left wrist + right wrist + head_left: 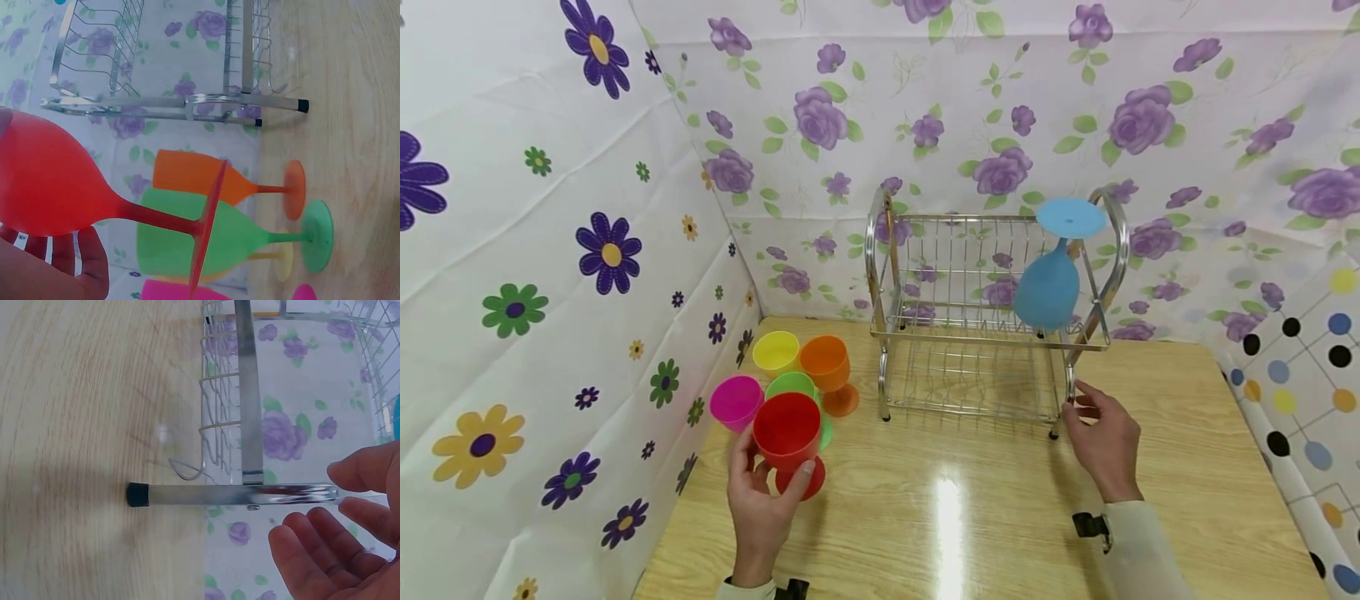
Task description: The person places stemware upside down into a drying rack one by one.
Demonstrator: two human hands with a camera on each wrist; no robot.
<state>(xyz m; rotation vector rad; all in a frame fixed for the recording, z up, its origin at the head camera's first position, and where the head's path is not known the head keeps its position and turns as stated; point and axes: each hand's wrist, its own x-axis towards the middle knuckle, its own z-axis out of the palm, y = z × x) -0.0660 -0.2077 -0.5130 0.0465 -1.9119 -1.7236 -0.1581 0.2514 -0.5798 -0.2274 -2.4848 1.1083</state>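
Head view: flowered sheeting (985,108) backs a wood-grain tabletop (1000,517); lower left, the left hand (762,508) grips a red goblet (786,433); at right, the right hand's (1105,442) fingers pinch the metal rack (883,367). Left wrist: goblet left, tabletop right. Right wrist: tabletop left, fingers right.

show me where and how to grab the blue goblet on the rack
Probably by the stem of the blue goblet, just under the foot, coming from the front. It sits upside down in the rack, so the slim stem is exposed above the bowl, and no other goblet blocks the front.
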